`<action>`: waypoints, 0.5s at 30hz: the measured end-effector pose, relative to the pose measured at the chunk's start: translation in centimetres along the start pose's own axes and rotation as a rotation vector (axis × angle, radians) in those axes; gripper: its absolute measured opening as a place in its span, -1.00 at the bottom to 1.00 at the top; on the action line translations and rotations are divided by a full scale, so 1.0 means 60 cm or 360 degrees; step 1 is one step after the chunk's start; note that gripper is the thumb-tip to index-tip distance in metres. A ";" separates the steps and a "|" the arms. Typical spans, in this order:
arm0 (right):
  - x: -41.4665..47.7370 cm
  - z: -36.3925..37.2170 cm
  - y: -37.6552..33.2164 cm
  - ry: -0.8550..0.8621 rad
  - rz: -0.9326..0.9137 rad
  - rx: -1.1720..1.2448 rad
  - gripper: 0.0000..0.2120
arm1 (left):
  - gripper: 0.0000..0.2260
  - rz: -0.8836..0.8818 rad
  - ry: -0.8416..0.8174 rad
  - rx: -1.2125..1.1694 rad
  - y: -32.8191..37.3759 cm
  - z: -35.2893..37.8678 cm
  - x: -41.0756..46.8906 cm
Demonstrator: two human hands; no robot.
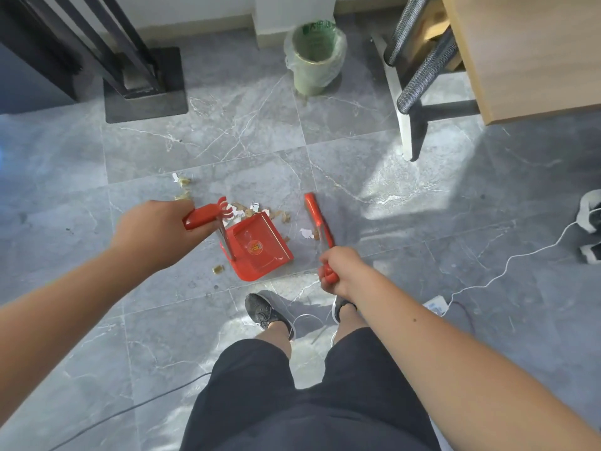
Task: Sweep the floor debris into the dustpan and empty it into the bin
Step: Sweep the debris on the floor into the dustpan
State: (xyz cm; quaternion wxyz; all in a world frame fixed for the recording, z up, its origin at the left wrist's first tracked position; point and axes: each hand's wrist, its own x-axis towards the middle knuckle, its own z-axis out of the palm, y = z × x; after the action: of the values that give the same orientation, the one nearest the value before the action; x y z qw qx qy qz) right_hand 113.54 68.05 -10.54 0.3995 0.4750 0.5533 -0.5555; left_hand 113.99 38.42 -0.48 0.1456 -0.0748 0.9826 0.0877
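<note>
A red dustpan (260, 249) rests on the grey tiled floor in front of my feet, mouth facing away. My left hand (153, 229) is shut on its red handle, up and left of the pan. My right hand (341, 271) is shut on the red broom (317, 219), whose head touches the floor just right of the pan. Paper scraps and brown debris (253, 211) lie along the pan's far lip, with more debris at the left and beside the broom head. A green bin (313, 58) lined with a clear bag stands at the far wall.
A chair's white leg (406, 131) and a wooden desk (527, 53) stand at the right. A black stand base (146, 92) sits at the far left. A white cable (507, 265) and power strip (437, 304) lie on the floor at the right, near dark shoes.
</note>
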 end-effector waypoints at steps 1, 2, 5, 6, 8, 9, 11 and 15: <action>-0.005 0.013 0.001 -0.0024 0.0003 0.0006 -0.74 | -0.50 -0.0017 0.0002 -0.0018 -0.008 -0.003 -0.006; -0.011 0.027 0.002 -0.0046 0.0004 0.0005 -0.74 | -0.50 -0.0033 0.0005 -0.0034 -0.017 -0.005 -0.013; -0.030 0.072 0.003 -0.0121 0.0011 -0.0011 -0.80 | -0.51 -0.0139 0.0016 -0.0041 -0.045 -0.012 -0.032; -0.035 0.088 0.004 -0.0142 0.0013 -0.0022 -0.80 | -0.52 -0.0169 0.0025 -0.0041 -0.056 -0.013 -0.038; -0.043 0.120 0.007 -0.0169 0.0017 -0.0056 -0.80 | -0.52 -0.0217 0.0037 -0.0057 -0.078 -0.015 -0.049; -0.046 0.134 0.009 -0.0187 0.0020 -0.0078 -0.79 | -0.51 -0.0243 0.0038 -0.0064 -0.089 -0.015 -0.055; -0.048 0.162 0.013 -0.0223 0.0032 -0.0122 -0.79 | -0.49 -0.0297 0.0047 -0.0070 -0.109 -0.017 -0.066; -0.052 0.208 0.017 -0.0274 0.0033 -0.0170 -0.81 | -0.48 -0.0409 0.0082 -0.0065 -0.147 -0.018 -0.087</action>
State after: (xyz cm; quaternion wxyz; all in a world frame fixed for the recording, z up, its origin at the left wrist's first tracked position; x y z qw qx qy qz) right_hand 114.16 55.30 -8.52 0.4759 0.4093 0.5409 -0.5599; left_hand 120.16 30.27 0.78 0.1288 -0.2053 0.9663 0.0864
